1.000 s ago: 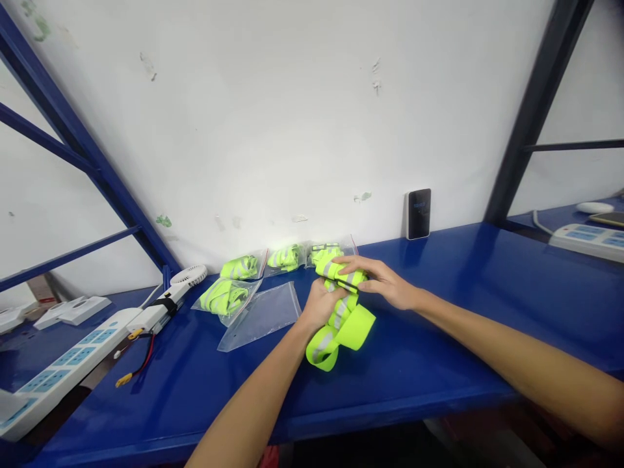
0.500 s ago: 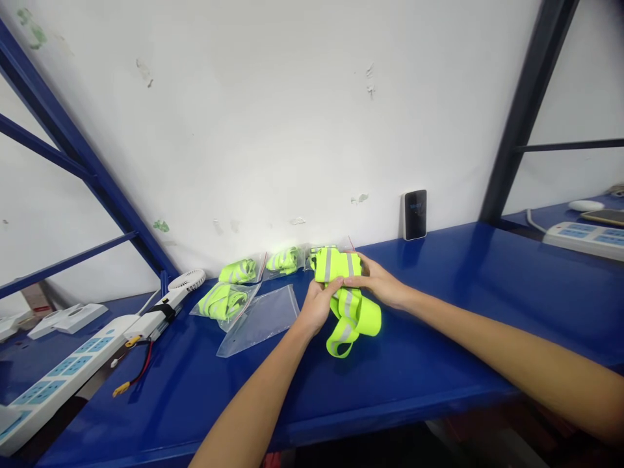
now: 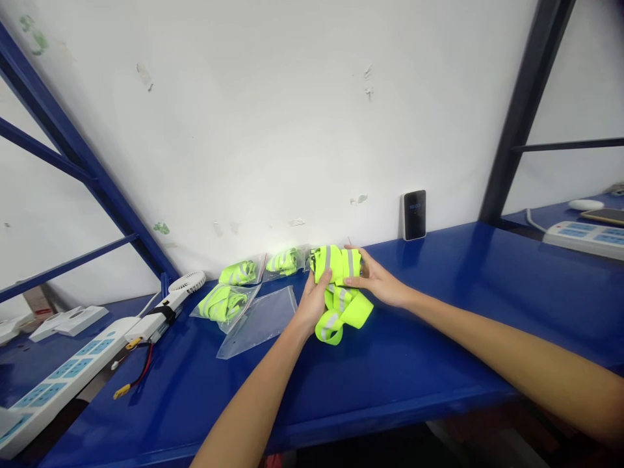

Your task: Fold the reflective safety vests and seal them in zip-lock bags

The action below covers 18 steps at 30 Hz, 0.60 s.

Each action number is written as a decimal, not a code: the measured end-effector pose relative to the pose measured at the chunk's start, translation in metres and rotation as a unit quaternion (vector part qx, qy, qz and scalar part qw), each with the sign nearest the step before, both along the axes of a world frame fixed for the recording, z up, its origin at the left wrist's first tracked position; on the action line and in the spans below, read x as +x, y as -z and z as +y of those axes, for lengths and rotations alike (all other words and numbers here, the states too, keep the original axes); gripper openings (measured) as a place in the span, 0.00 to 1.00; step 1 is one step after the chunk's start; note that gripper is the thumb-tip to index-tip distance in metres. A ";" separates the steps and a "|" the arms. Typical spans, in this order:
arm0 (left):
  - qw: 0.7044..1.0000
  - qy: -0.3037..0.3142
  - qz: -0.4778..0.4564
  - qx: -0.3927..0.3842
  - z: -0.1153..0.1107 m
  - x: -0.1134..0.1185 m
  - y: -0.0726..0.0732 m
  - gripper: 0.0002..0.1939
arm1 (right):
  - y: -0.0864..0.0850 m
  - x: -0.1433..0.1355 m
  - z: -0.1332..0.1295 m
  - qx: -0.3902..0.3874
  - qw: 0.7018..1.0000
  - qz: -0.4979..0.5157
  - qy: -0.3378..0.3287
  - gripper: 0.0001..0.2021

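A bundle of fluorescent yellow reflective strap (image 3: pixel 337 265) with silver stripes is held above the blue table, its loose end dangling in loops below. My left hand (image 3: pixel 314 300) grips the bundle's left side, thumb across the front. On the right side my right hand (image 3: pixel 377 279) is closed on it too, thumb in front and fingers partly hidden behind. To the left of my hands, an empty clear zip bag (image 3: pixel 260 320) lies flat. Similar strap bundles in clear bags rest beyond it, one bagged bundle (image 3: pixel 223 303) nearest me and another bagged bundle (image 3: pixel 285 261) against the wall.
A white handheld fan (image 3: pixel 188 281), a white block with a cable and yellow connector (image 3: pixel 121 391), and a long power strip (image 3: pixel 63 377) lie at the left. A black-fronted device (image 3: pixel 414 215) leans on the wall at right. Another power strip (image 3: pixel 587 237) sits far right.
My left thumb has moved up onto the front of the bundle, and my hands have drawn slightly apart. The dangling loops have swung left and up a little.
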<state>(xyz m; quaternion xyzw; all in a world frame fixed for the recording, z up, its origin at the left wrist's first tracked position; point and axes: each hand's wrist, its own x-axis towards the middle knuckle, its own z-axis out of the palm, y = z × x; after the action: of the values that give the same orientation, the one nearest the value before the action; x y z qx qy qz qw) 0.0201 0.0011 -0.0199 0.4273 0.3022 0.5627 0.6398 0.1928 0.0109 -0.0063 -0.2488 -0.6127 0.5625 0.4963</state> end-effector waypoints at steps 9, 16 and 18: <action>0.995 0.078 0.036 0.050 -0.007 -0.003 -0.004 0.36 | -0.009 -0.001 -0.008 -0.136 0.988 0.060 -0.044 0.21; 0.994 0.090 0.026 0.057 -0.010 -0.001 -0.003 0.41 | -0.009 -0.003 -0.009 -0.110 0.991 0.073 0.002 0.20; 0.994 0.085 0.032 0.063 -0.012 0.000 -0.004 0.40 | -0.011 -0.002 -0.009 -0.090 0.993 0.070 -0.013 0.20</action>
<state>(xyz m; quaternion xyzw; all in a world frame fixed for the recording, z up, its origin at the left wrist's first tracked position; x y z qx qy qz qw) 0.0197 -0.0110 -0.0161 0.5085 0.2488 0.5109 0.6469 0.1910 0.0018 0.0043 -0.2443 -0.5266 0.6377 0.5063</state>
